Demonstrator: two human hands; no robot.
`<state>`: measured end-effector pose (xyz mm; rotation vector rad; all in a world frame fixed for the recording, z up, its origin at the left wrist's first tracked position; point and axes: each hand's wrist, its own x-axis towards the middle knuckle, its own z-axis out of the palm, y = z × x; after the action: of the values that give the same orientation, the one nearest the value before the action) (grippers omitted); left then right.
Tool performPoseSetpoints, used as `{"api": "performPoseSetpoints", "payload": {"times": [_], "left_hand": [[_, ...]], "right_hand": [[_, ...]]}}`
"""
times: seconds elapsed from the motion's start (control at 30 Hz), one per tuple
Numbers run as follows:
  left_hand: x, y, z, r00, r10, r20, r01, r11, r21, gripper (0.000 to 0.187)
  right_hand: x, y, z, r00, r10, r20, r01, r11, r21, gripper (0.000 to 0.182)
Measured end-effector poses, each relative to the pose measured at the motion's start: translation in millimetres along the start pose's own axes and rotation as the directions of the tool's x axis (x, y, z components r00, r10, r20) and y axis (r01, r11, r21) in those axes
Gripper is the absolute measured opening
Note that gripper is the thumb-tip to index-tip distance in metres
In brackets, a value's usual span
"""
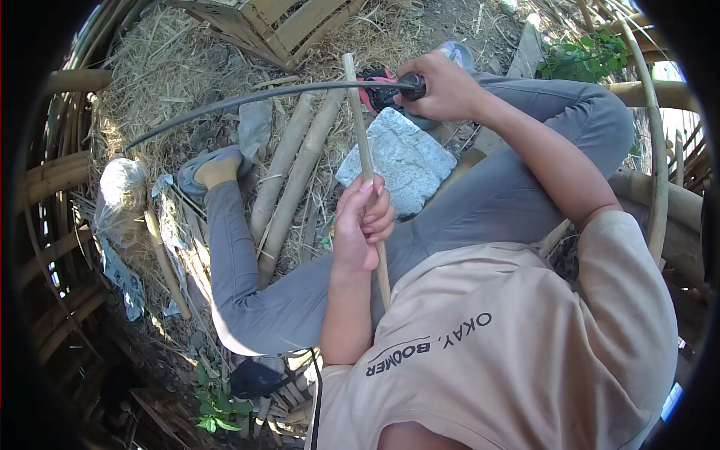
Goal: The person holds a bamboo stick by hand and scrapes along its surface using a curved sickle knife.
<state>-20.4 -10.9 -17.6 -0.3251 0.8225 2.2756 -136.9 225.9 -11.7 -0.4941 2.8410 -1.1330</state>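
Note:
My left hand (364, 221), fingers closed, grips a slim light wooden stick (361, 135) around its middle. The stick stands up past a pale, rough stone block (401, 159), and its lower end reaches my shirt. Wrapped round a dark handle, my right hand (448, 86) holds a machete (225, 104). Its long dark blade, seen nearly edge-on, stretches far to the left and curves downward. Close to the stick's upper end, blade and stick overlap in this view. The stone lies between my bent legs, just below my right hand.
Two bamboo poles (304, 176) lie left of the stone. A wooden crate (274, 26) stands at the top over dry straw (161, 60). Clear plastic (120, 191) sits at the left, near my sandalled foot (214, 169). Bamboo fencing (56, 176) surrounds the spot.

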Motion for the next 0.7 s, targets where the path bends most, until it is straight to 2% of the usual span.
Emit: {"api": "performPoseSetpoints", "payload": {"times": [0.07, 0.17, 0.2, 0.3, 0.5, 0.6, 0.7], "left_hand": [[1.0, -3.9, 6.1, 0.996, 0.032, -0.079, -0.021, 0.991, 0.130, 0.016], [3.5, -15.1, 26.8, 0.980, 0.114, -0.160, -0.052, 0.937, 0.344, 0.013], [4.3, -18.0, 31.0, 0.972, 0.153, -0.179, -0.067, 0.909, 0.412, 0.013], [4.2, -21.5, 31.3, 0.968, 0.213, -0.131, -0.135, 0.885, 0.445, 0.014], [2.9, -20.8, 29.0, 0.978, 0.141, -0.152, -0.068, 0.913, 0.403, 0.015], [-0.3, -18.1, 32.9, 0.980, 0.145, -0.136, -0.083, 0.922, 0.379, 0.015], [1.7, -18.0, 30.1, 0.987, 0.079, -0.143, -0.027, 0.942, 0.334, 0.014]], "right_hand": [[-1.5, -3.1, 9.5, 0.995, 0.011, 0.101, -0.008, 0.999, -0.036, 0.022], [-4.4, 9.7, 22.4, 1.000, 0.012, 0.007, -0.011, 0.987, -0.159, 0.027], [-7.1, 11.2, 23.6, 0.996, -0.050, -0.067, 0.035, 0.977, -0.211, 0.033], [-6.1, 10.1, 18.4, 1.000, 0.018, -0.026, -0.022, 0.984, -0.179, 0.036], [2.2, 8.6, 14.1, 0.993, 0.112, 0.030, -0.099, 0.954, -0.282, 0.037], [9.1, 17.4, 8.0, 0.986, 0.064, -0.157, -0.104, 0.959, -0.264, 0.039], [13.2, 28.5, 0.9, 0.997, 0.047, -0.068, -0.069, 0.929, -0.363, 0.041]]}}
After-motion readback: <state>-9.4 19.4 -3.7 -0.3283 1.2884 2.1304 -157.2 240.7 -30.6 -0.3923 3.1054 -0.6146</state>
